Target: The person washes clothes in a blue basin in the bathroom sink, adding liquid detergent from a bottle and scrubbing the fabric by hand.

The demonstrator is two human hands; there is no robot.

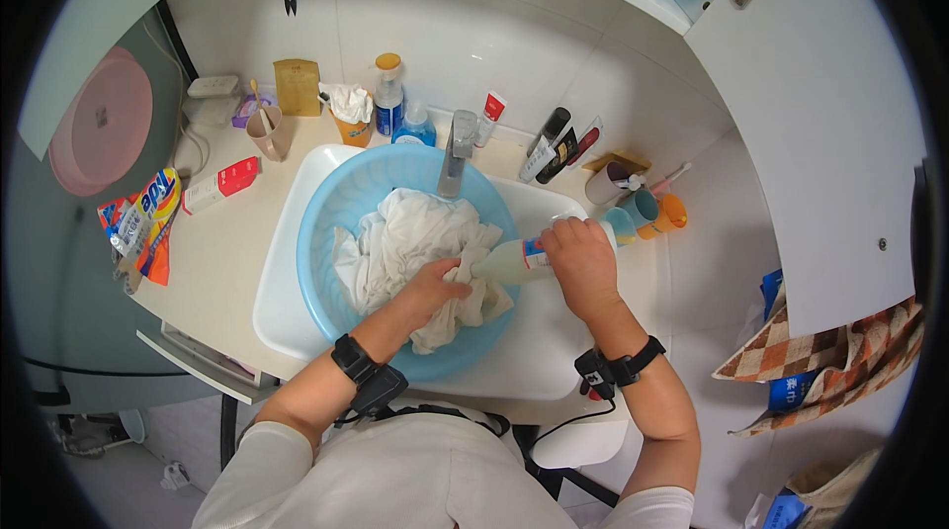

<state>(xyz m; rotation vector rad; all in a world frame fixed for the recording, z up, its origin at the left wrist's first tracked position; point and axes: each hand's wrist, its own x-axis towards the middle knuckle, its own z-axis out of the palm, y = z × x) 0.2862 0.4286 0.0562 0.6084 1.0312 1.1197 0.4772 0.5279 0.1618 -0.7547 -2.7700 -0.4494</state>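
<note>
A light blue plastic basin stands in the white sink under the metal faucet. Crumpled white cloth fills much of the basin. My left hand grips a fold of this cloth at its right side. With my right hand I hold a pale translucent bottle tilted almost flat, its narrow end pointing left against the cloth near my left fingers. The label on the bottle is partly covered by my hand. Whether liquid comes out cannot be seen.
A Tide bag and a red-and-white box lie on the left counter. Behind the sink stand a pump bottle, a blue bottle and tubes. Several cups stand at right. An open cabinet door hangs at upper right.
</note>
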